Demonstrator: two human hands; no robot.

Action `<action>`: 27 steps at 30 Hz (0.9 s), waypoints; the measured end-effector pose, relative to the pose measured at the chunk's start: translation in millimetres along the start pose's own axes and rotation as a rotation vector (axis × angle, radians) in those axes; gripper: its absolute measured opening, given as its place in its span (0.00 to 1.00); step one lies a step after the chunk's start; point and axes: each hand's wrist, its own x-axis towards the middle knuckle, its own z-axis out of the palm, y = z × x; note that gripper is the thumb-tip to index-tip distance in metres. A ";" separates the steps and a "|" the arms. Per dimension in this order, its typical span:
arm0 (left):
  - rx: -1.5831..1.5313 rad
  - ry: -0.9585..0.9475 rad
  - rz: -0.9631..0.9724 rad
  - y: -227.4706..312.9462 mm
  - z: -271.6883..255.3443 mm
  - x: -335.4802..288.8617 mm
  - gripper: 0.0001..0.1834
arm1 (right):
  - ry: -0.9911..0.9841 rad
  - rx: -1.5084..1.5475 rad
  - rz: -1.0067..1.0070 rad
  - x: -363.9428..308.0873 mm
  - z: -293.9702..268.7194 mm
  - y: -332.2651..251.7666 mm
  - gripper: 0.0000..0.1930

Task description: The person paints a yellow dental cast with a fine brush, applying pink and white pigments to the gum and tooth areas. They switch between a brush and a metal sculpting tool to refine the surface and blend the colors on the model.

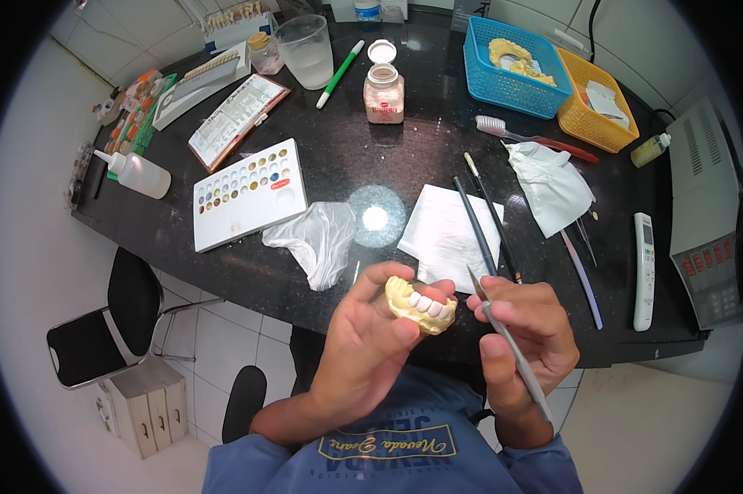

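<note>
My left hand [370, 346] is closed round a yellow plaster dental model [419, 319], holding it up in front of the counter's near edge. A row of white teeth [431, 307] with pink above them runs along the model. In my right hand [536, 333] is a scalpel-like knife [507, 336] with a grey metal handle, gripped like a pen. Its pointed blade tip slants up and left, just right of the model and apart from it. Beyond the hands lie a folded white tissue [445, 239] and two thin brushes [475, 222] across it.
On the dark counter [338, 140] stand a paint palette [248, 193], a crumpled plastic glove [320, 239], an open powder jar [385, 95], a plastic cup [306, 53] and a squeeze bottle [141, 174]. Rightward are a blue basket [503, 90], a yellow basket [614, 132], a toothbrush [536, 140], a cloth [544, 185] and a remote [645, 272].
</note>
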 end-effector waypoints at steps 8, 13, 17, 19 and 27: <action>0.060 0.003 0.143 -7.2 0.9 4.2 0.28 | 0.074 0.062 0.047 6.5 10.0 -3.8 0.13; 0.142 0.020 0.218 -10.4 1.3 5.5 0.28 | 0.038 0.103 0.153 4.0 11.0 -4.7 0.11; 0.186 0.028 0.228 -11.9 1.4 6.9 0.28 | 0.125 0.257 0.108 5.0 10.1 -0.5 0.10; 0.189 0.042 0.214 -10.9 2.1 6.9 0.28 | 0.097 0.241 0.110 5.3 7.5 -0.6 0.10; 0.190 0.033 0.221 -13.1 -1.0 7.5 0.30 | 0.101 0.150 0.224 13.6 6.3 -11.5 0.07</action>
